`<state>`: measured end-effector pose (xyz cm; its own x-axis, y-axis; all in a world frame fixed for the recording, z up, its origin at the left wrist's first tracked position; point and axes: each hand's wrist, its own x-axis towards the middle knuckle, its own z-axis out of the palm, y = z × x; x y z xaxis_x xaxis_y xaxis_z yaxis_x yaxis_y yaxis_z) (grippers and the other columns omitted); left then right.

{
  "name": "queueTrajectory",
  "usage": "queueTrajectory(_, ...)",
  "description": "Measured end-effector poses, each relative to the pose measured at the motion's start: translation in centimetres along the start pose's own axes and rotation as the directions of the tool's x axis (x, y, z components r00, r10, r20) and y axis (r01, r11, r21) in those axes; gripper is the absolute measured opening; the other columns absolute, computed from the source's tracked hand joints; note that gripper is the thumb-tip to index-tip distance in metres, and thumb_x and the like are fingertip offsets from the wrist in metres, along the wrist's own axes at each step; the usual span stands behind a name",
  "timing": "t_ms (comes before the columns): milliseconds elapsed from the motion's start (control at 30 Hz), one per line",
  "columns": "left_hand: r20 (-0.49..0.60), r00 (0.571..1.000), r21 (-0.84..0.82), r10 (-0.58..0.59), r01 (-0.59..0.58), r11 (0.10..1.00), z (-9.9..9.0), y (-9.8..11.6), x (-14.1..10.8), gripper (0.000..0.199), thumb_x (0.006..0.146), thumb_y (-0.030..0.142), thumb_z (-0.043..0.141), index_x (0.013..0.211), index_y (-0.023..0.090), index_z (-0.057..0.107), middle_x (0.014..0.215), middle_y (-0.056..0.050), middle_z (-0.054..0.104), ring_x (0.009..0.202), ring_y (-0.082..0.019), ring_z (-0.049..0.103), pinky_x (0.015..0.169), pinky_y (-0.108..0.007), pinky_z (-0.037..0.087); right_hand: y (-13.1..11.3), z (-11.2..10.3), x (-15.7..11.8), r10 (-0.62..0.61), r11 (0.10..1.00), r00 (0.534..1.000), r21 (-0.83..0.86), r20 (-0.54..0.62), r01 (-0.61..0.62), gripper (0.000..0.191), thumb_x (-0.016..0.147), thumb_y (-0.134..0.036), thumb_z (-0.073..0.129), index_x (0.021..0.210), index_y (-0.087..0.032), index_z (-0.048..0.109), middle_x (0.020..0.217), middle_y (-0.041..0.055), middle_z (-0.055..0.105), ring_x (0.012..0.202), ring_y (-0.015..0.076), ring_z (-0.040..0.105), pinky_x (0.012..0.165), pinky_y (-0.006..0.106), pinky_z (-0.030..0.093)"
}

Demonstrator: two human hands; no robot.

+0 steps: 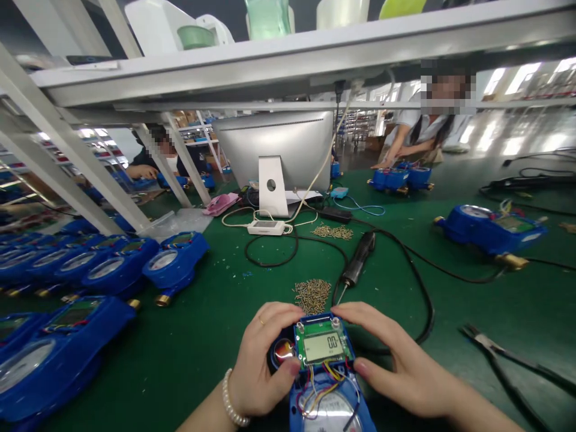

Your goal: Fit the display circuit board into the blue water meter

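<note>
Cupped from either side, the left hand (pixel 263 360) and right hand (pixel 396 360) held a blue meter (pixel 330 397) at the bottom centre of the frame, thumbs flanking its display (pixel 324 347), presumably to steady it facing the wearer. Across the top ran a white shelf (pixel 288 69), lifting containers (pixel 267 18) off the bench (pixel 189 360); below stood a monitor (pixel 288 141), back turned. Other blue meters (pixel 175 264) lined the left, packed close, likely to save room. Just beyond the right hand lay a power screwdriver (pixel 361 258), seemingly for easy reach, with loose screws (pixel 312 295) heaped beside its tip.
</note>
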<state>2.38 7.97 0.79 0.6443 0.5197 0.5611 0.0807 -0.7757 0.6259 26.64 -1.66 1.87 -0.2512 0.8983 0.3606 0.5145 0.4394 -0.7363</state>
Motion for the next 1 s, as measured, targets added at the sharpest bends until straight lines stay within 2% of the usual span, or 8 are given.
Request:
queueTrajectory(67, 0.021, 1.0, -0.021, -0.001, 0.001, 1.0, 0.0, 0.0, 0.1, 0.046, 0.083, 0.048, 0.053, 0.12, 0.021, 0.055, 0.113, -0.012, 0.06, 0.104, -0.028, 0.055, 0.089, -0.04, 0.045, 0.1, 0.0, -0.1, -0.034, 0.999, 0.999, -0.013, -0.007, 0.034, 0.053, 0.086, -0.026, 0.058, 0.136, -0.027, 0.04, 0.134, 0.0097, 0.049, 0.125, 0.0234, 0.046, 0.105, 0.041, 0.039)
queueTrajectory(400, 0.038, 0.995, -0.144, -0.093, 0.098, 0.985, 0.2, -0.6, -0.4, 0.053, 0.083, 0.057, 0.053, 0.126, 0.026, 0.055, 0.122, -0.01, 0.057, 0.113, -0.026, 0.053, 0.095, -0.036, 0.044, 0.4, 0.9, 0.0, -0.01, 0.999, 0.998, 0.043, -0.068, 0.013, 0.047, 0.09, -0.034, 0.054, 0.135, -0.028, 0.044, 0.135, 0.0073, 0.05, 0.125, 0.02, 0.046, 0.105, 0.036, 0.039)
queueTrajectory(600, 0.034, 0.998, -0.131, -0.054, 0.058, 0.99, 0.3, -0.1, -0.3, 0.079, 0.07, 0.067, 0.061, 0.136, 0.027, 0.044, 0.129, -0.01, 0.057, 0.117, -0.027, 0.053, 0.1, -0.036, 0.042, 0.2, 1.6, -0.3, -0.069, 0.997, 0.983, 0.015, -0.171, 0.073, 0.05, 0.091, -0.047, 0.048, 0.137, -0.027, 0.042, 0.133, 0.0067, 0.053, 0.123, 0.0198, 0.048, 0.103, 0.033, 0.042)
queueTrajectory(733, 0.002, 0.997, -0.106, 0.074, -0.073, 0.992, 0.3, 0.0, -0.2, 0.081, 0.072, 0.062, 0.063, 0.14, 0.025, 0.038, 0.131, -0.011, 0.058, 0.117, -0.025, 0.056, 0.105, -0.036, 0.039, -0.3, 1.7, -0.2, -0.18, 0.984, 0.96, -0.024, -0.216, 0.179, 0.05, 0.092, -0.047, 0.046, 0.138, -0.028, 0.04, 0.136, 0.0071, 0.051, 0.126, 0.0212, 0.047, 0.103, 0.037, 0.042)
queueTrajectory(867, -0.029, 0.967, 0.008, 0.253, -0.253, 0.967, -0.5, 0.0, 0.1, 0.084, 0.071, 0.053, 0.07, 0.14, 0.02, 0.037, 0.134, -0.015, 0.055, 0.124, -0.028, 0.051, 0.108, -0.039, 0.037, -0.9, 1.7, -0.2, -0.245, 0.969, 0.944, -0.075, -0.222, 0.234, 0.046, 0.095, -0.036, 0.044, 0.14, -0.028, 0.037, 0.139, 0.0074, 0.049, 0.126, 0.0202, 0.048, 0.104, 0.037, 0.043)
queueTrajectory(1000, -0.028, 0.964, 0.045, 0.264, -0.262, 0.964, -1.0, 0.4, 0.1, 0.077, 0.074, 0.026, 0.075, 0.14, 0.023, 0.037, 0.146, -0.012, 0.041, 0.131, -0.028, 0.043, 0.105, -0.037, 0.042, -1.5, 1.8, -0.4, -0.286, 0.957, 0.911, -0.132, -0.297, 0.258, 0.047, 0.093, -0.019, 0.048, 0.139, -0.028, 0.039, 0.127, 0.0037, 0.06, 0.117, 0.0151, 0.057, 0.1, 0.027, 0.048)
